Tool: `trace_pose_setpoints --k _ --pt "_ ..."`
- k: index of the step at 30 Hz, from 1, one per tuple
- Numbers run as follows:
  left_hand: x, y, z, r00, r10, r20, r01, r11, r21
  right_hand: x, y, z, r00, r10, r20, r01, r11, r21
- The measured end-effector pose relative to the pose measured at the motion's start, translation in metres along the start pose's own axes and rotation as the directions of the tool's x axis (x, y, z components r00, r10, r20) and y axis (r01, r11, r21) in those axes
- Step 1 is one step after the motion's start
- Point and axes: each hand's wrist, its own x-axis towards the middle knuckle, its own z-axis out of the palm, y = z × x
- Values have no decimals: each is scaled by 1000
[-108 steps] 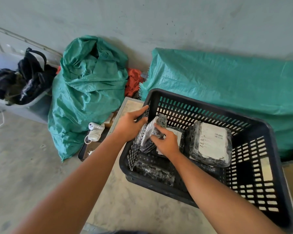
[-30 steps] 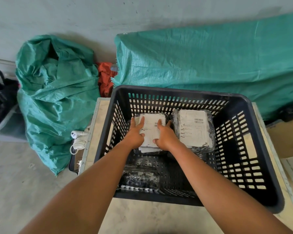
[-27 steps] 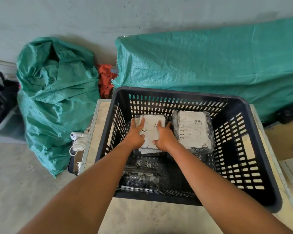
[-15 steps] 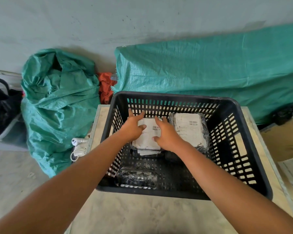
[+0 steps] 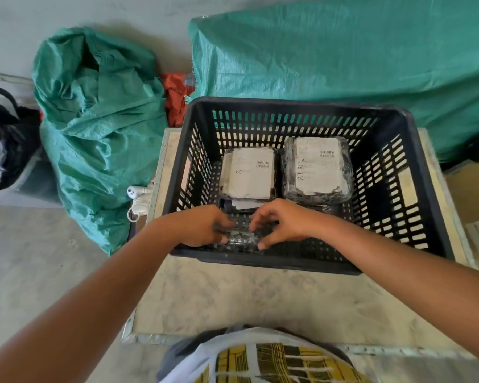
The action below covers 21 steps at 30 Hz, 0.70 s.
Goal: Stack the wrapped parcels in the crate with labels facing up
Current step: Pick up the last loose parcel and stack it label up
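Both hands curled around a dark wrapped parcel (image 5: 239, 238) at the crate's near wall: the left hand (image 5: 202, 228) at its left end, the right hand (image 5: 282, 223) at its right, fingers bent over it. Whether they were pressing it tight or only touching could not be told, since fingers and glare off the wrap hid most of it; no label showed on it. It lay with its long axis running left to right.

Behind it, two parcels lay flat, label up, side by side against the black crate's (image 5: 415, 172) far wall: the left labelled parcel (image 5: 248, 172) atop another, whose edge peeked out below, and the right labelled parcel (image 5: 317, 168), long axes pointing away from the person. Their print was too small to read.

That crate stood on a pale, scuffed table (image 5: 246, 297). Green woven sacks (image 5: 100, 125) leaned against a grey wall beyond.
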Motion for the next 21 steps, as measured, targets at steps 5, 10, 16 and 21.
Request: trace_pose_setpoints --k 5,10,16,21 --pt "-1 -5 7 1000 -6 1 6 999 -39 6 8 13 997 -32 69 36 997 -62" --pt "4 -4 7 997 -26 -68 28 999 24 3 13 7 996 -35 82 38 999 -36" --pt "15 1 9 983 -95 -155 129 966 226 6 17 2 998 -52 -23 51 998 -32" --pt "15 -4 8 976 -78 -206 125 966 227 8 11 2 989 -103 -106 95 993 -73"
